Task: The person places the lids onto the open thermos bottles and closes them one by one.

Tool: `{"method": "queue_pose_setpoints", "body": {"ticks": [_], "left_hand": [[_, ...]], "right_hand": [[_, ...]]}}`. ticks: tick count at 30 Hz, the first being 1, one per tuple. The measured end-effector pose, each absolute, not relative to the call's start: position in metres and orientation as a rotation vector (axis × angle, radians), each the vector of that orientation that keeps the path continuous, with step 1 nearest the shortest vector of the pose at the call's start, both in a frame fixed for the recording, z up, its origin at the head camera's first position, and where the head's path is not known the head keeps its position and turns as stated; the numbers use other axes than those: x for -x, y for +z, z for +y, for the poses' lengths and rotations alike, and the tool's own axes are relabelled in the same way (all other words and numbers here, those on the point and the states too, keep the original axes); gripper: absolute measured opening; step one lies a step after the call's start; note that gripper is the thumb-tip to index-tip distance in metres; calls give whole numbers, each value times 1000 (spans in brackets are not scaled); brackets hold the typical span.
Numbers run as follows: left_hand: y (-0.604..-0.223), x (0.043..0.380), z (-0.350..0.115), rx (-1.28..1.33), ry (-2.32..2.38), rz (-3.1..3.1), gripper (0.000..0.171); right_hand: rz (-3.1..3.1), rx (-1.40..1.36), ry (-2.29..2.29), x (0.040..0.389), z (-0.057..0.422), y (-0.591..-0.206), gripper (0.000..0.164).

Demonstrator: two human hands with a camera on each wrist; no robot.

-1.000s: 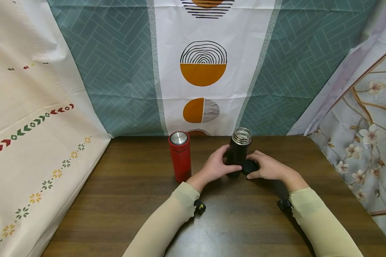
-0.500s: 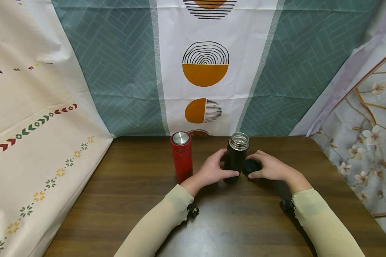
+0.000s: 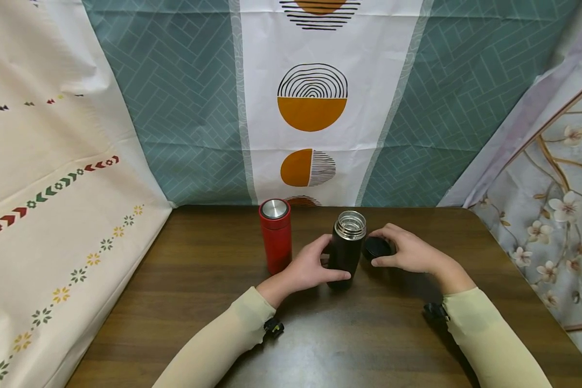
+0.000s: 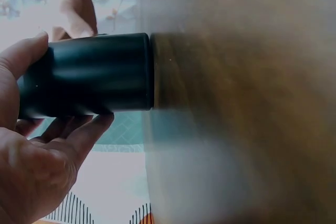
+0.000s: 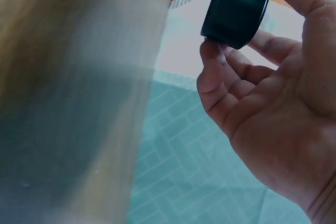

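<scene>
My left hand (image 3: 310, 267) grips a black vacuum flask (image 3: 346, 253) around its body, thumb on the near side and fingers on the far side. The flask is upright with a bare steel mouth (image 3: 351, 224) and a threaded neck. In the left wrist view the base of the black flask (image 4: 100, 74) is right at the tabletop. Just right of it, my right hand (image 3: 407, 250) pinches a round black lid (image 3: 377, 248) between thumb and fingertips. The right wrist view shows the lid (image 5: 236, 9) held by its side, with a gap between it and the tabletop.
A red flask (image 3: 276, 242) with a steel-topped cap stands upright left of the black one, behind my left wrist. The brown wooden table (image 3: 194, 253) ends at a patterned cloth backdrop (image 3: 194, 108). A cream cloth (image 3: 77, 215) hangs on the left, a floral one (image 3: 558, 242) on the right.
My left hand has brought the black flask leftward and nearer to me. The right hand keeps its hold on the lid and has barely moved. The red flask stays put.
</scene>
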State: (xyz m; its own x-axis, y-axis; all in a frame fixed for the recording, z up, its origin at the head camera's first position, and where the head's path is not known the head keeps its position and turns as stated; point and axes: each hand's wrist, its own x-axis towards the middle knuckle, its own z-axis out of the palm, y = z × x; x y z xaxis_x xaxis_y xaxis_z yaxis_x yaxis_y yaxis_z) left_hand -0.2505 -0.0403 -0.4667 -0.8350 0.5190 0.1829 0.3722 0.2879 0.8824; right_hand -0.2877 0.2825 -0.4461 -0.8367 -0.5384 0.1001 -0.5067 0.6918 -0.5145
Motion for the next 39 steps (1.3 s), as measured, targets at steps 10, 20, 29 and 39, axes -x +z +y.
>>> {"method": "queue_pose_setpoints", "body": {"ticks": [10, 20, 29, 39], "left_hand": [[-465, 233, -62, -841, 1565, 2407, 72], [-463, 219, -81, -859, 1497, 2432, 70], [-465, 209, -92, -884, 1492, 2431, 71], [-465, 202, -101, -914, 1504, 2400, 77]], "right_hand": [[2785, 1001, -918, 272, 266, -415, 65], [2669, 1184, -1006, 256, 251, -376, 61], [2613, 1308, -1020, 249, 241, -347, 60], [2543, 1425, -1016, 246, 232, -325, 60]]}}
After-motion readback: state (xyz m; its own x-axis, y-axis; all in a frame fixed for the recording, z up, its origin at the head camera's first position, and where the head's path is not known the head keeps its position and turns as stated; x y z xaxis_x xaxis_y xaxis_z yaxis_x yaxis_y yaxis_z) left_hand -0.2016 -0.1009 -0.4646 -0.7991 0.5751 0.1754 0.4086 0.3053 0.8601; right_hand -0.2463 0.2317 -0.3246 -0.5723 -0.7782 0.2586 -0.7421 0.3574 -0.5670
